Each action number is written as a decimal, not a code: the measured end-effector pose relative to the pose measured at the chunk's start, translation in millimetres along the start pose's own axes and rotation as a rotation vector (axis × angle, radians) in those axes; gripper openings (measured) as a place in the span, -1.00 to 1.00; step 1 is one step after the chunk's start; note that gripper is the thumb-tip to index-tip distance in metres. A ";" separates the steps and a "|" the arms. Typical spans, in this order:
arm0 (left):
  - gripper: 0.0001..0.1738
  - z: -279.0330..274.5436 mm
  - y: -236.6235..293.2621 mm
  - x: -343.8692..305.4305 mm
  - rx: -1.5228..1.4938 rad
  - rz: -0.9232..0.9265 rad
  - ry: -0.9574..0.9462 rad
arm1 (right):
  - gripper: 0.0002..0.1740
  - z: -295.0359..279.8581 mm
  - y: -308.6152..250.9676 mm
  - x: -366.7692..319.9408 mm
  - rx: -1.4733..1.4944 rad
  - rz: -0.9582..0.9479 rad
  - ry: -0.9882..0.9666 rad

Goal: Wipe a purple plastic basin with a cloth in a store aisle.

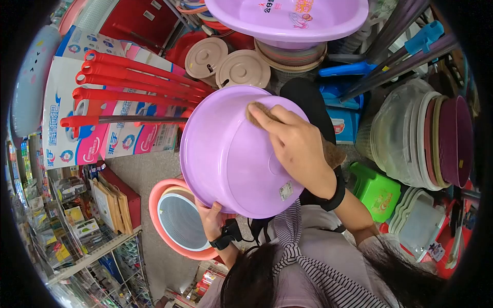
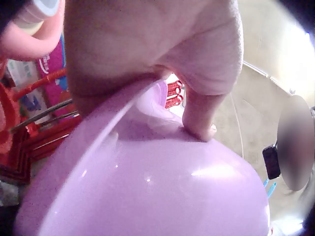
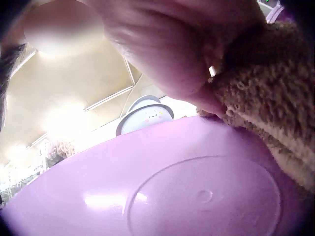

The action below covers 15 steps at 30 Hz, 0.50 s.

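Note:
A purple plastic basin is held tilted in front of the person's body, its outer side and round base facing the head camera. At its lower left rim the left hand grips it. In the left wrist view the thumb lies on the outer wall, while the other fingers are hidden behind the rim. The right hand holds a brown cloth against the basin's outer wall near the upper rim. Part of the fuzzy cloth hangs below the palm in the right wrist view. A small label sticks to the basin.
Red-handled poles lean on boxes at left. Below are a pink tub with a grey basket and shelves. Another purple basin stands ahead. Stacked tubs and a green stool are at right.

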<state>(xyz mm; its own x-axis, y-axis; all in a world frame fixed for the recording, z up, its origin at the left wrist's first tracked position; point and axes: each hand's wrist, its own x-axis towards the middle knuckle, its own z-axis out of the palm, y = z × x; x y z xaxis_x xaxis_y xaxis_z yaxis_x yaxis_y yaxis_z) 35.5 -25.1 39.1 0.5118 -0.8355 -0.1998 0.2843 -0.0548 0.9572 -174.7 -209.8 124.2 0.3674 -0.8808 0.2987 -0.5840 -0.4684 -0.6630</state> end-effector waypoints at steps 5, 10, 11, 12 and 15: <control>-0.03 -6.2 7.1 0.0 0.028 -0.094 -0.032 | -0.53 11.6 -13.2 -4.5 0.081 -0.077 0.110; -0.01 -1.0 7.9 -0.5 0.036 -0.035 -0.068 | -0.49 -2.2 8.9 -3.0 0.052 -0.028 0.071; 0.05 2.1 9.3 -0.1 0.040 -0.030 -0.058 | -0.49 0.1 9.4 -4.1 0.050 -0.033 0.070; 0.11 5.2 9.2 0.4 0.042 -0.026 -0.051 | -0.50 2.3 8.5 -5.0 0.050 -0.022 0.097; 0.11 1.5 11.6 0.6 0.050 -0.057 -0.087 | -0.51 7.5 -1.2 -10.1 0.073 -0.013 0.175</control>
<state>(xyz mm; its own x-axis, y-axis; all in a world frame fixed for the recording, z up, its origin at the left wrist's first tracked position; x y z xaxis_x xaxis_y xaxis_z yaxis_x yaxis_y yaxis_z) 37.9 -27.1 50.4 0.4230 -0.8745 -0.2374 0.2688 -0.1291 0.9545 -172.3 -199.8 116.9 0.2399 -0.8760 0.4183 -0.5237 -0.4796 -0.7041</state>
